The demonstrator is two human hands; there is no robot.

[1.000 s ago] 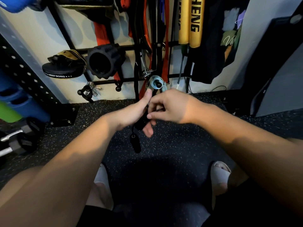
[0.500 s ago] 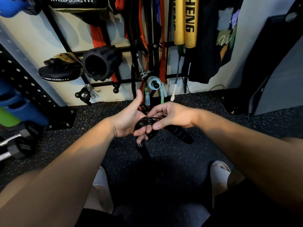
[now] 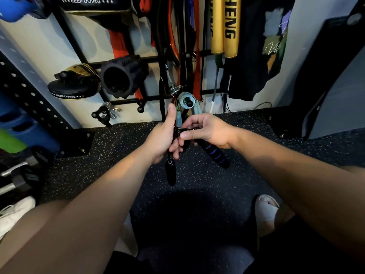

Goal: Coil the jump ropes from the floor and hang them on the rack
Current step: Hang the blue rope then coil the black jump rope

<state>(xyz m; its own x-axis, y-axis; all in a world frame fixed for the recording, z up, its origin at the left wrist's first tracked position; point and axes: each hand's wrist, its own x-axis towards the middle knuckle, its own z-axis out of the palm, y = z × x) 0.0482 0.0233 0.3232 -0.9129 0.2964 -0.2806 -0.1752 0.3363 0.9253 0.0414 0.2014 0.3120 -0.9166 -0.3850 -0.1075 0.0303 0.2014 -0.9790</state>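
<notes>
At twelve o'clock a pale-blue jump rope (image 3: 185,101) hangs coiled on the rack peg (image 3: 190,104), while the left hand (image 3: 162,139) and right hand (image 3: 207,129) both grasp the coiled black jump rope (image 3: 182,131), unhung.

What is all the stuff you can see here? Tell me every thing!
Black coiled jump rope: one, black, blue-striped handle, in both hands.
Pale blue coiled jump rope: one, on rack peg.
Black metal wall rack: one, on wall.
Black ridged foam roller: one, on rack.
Black-gold round punch pad: one, left of roller.
Yellow padded sticks: two, hanging.
Black printed shirt: one, hanging right.
Speckled rubber floor: black.
Left hand: one.
Right hand: one.
</notes>
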